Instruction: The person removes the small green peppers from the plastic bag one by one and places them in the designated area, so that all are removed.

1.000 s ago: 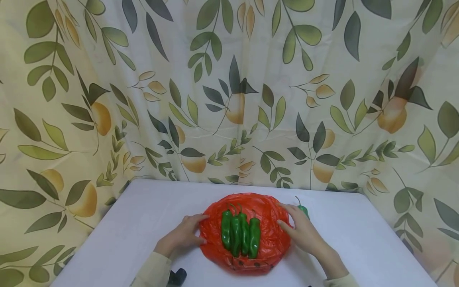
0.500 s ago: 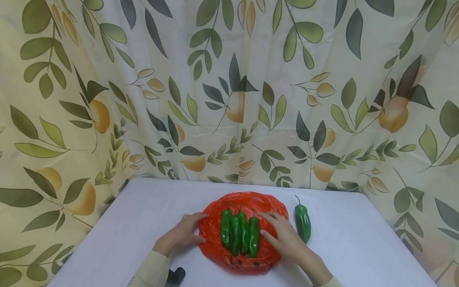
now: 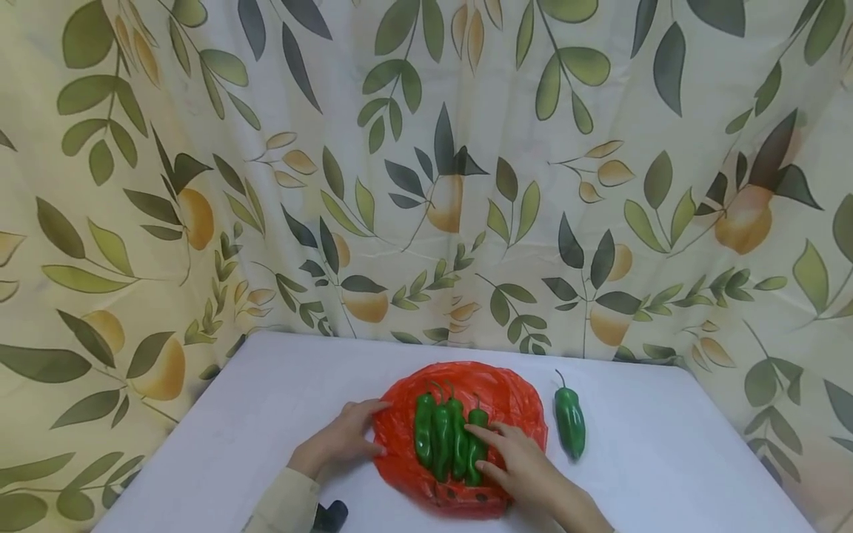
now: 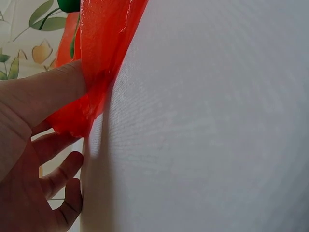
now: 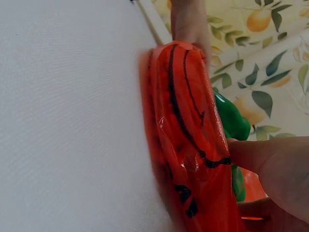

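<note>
A crinkled red plastic bag [image 3: 516,392] lies flattened on the white table, with several long green peppers [image 3: 441,440] side by side on top. My left hand [image 3: 341,435] rests at the bag's left edge, thumb and forefinger spread apart; in the left wrist view the thumb [image 4: 53,89] overlaps the red plastic [image 4: 113,34]. Over the bag's right half, my right hand [image 3: 523,466] reaches in with its fingertips at the rightmost pepper. The right wrist view shows dark markings on the bag's side [image 5: 193,125], a pepper [image 5: 231,116] behind it and my thumb [image 5: 256,154] beside it.
One more green pepper [image 3: 569,422] lies on the white table [image 3: 640,444], right of the bag. A leaf-and-fruit patterned curtain [image 3: 426,185] hangs behind the table and along its sides. A black object [image 3: 330,514] shows by my left wrist.
My right hand has moved left from the bag's right edge to the rightmost pepper on it, uncovering the lone pepper on the table. The left hand has stayed at the bag's left edge.
</note>
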Action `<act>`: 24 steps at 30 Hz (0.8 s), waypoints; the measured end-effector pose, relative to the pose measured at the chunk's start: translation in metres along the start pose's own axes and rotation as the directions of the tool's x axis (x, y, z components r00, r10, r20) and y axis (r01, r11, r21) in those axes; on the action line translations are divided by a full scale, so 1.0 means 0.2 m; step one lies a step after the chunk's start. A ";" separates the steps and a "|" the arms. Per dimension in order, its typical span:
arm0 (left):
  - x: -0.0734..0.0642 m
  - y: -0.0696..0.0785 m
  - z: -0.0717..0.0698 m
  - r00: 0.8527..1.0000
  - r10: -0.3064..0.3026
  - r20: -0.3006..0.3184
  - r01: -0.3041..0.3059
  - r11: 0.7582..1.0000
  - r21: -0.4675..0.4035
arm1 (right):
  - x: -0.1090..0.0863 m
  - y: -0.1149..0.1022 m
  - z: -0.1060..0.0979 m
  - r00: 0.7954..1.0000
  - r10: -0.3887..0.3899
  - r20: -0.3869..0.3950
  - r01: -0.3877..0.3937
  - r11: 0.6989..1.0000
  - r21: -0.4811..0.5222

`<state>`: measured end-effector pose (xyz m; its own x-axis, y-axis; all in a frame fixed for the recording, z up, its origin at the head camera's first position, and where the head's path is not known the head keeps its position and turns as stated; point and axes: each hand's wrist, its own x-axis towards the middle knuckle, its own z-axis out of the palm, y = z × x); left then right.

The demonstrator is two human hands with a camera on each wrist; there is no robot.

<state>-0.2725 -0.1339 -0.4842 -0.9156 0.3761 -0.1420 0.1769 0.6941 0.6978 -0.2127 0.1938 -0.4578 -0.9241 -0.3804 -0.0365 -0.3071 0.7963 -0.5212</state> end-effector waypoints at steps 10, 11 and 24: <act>-0.01 0.01 0.01 1.000 0.001 -0.003 -0.001 1.000 0.011 | -0.01 0.01 0.01 0.998 0.042 0.051 -0.044 0.998 0.042; -0.01 0.00 0.01 1.000 0.002 -0.003 -0.002 1.000 0.012 | -0.01 0.01 0.01 0.998 0.036 0.052 -0.038 0.998 0.047; 0.00 0.01 0.01 1.000 -0.005 -0.001 0.005 1.000 0.014 | -0.02 0.02 -0.01 1.000 0.012 -0.007 -0.011 0.998 0.067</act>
<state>-0.2712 -0.1313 -0.4850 -0.9169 0.3721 -0.1446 0.1773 0.7041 0.6876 -0.2116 0.1998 -0.4581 -0.9292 -0.3677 -0.0364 -0.2810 0.7673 -0.5764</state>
